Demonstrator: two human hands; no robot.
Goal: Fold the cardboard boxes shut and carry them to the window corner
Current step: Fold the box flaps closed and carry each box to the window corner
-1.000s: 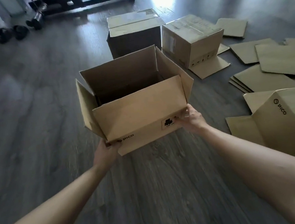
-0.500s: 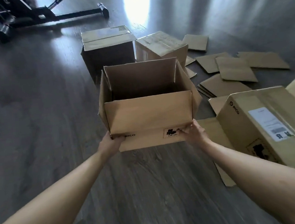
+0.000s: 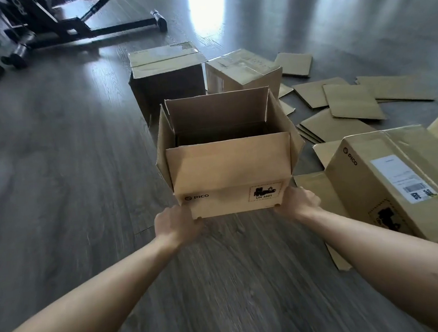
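Note:
An open brown cardboard box point(image 3: 228, 170) printed "PICO" hangs above the dark wood floor in the middle of the view, all its top flaps standing up. My left hand point(image 3: 175, 223) grips its lower left corner and my right hand point(image 3: 298, 201) grips its lower right corner. Two folded-shut boxes stand behind it: a darker closed box point(image 3: 165, 75) and a lighter closed box point(image 3: 244, 72) to its right. A larger PICO box point(image 3: 392, 178) with a white label lies at the right.
Several flat cardboard sheets point(image 3: 349, 100) lie scattered on the floor at the right. A black metal exercise frame point(image 3: 70, 28) stands at the far left back. Bright light reflects off the floor point(image 3: 205, 12) beyond the boxes.
The open box has swung from tilted to square in front of me and come a little closer. Both hands have kept their grip on its lower corners.

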